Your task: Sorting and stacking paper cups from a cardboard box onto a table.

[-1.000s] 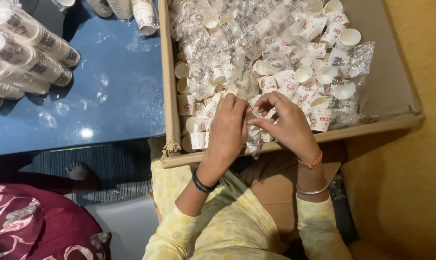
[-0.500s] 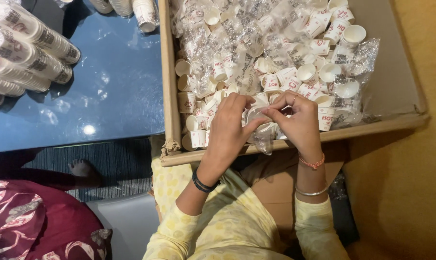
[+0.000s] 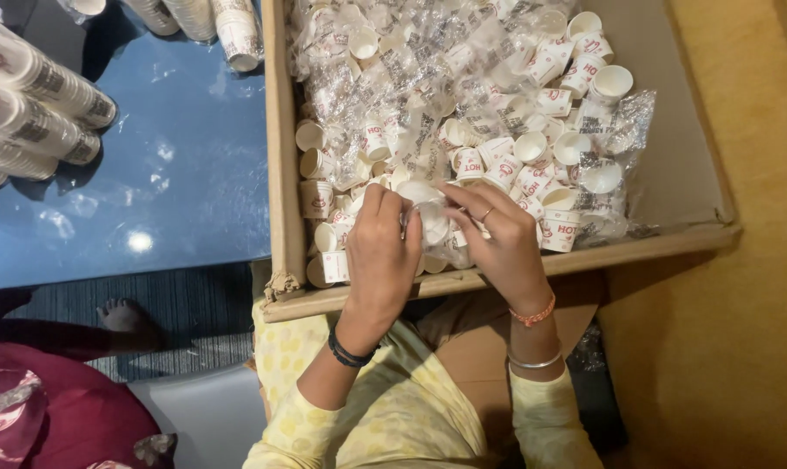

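Head view looks straight down on two bare hands meeting over the near edge of a shallow cardboard box (image 3: 282,174). The left hand (image 3: 380,252) and the right hand (image 3: 502,243) pinch the same thing between them: a small white paper cup in clear plastic wrap (image 3: 428,217). It sits directly between the two sets of fingertips, so neither hand is nearer. Left fingers curl onto its left side; right fingers (image 3: 463,198) are bent over its right side and top. Both are closed on it, none loose. Its long axis cannot be told, since the fingers and crumpled film hide most of it.

Counts: two hands, one cup held. One box, filled from its near edge to its far edge with a heap of loose small paper cups (image 3: 497,113), white with red print, mixed with clear wrappers; far too many and too overlapped to count. Left of the box, on a blue tabletop (image 3: 176,174), lie wrapped sleeves of stacked cups (image 3: 37,104) at the left edge, about four showing, and a few more sleeves (image 3: 211,22) at the far edge. One bare foot (image 3: 124,314) of another person shows on the floor, below the tabletop's near edge.
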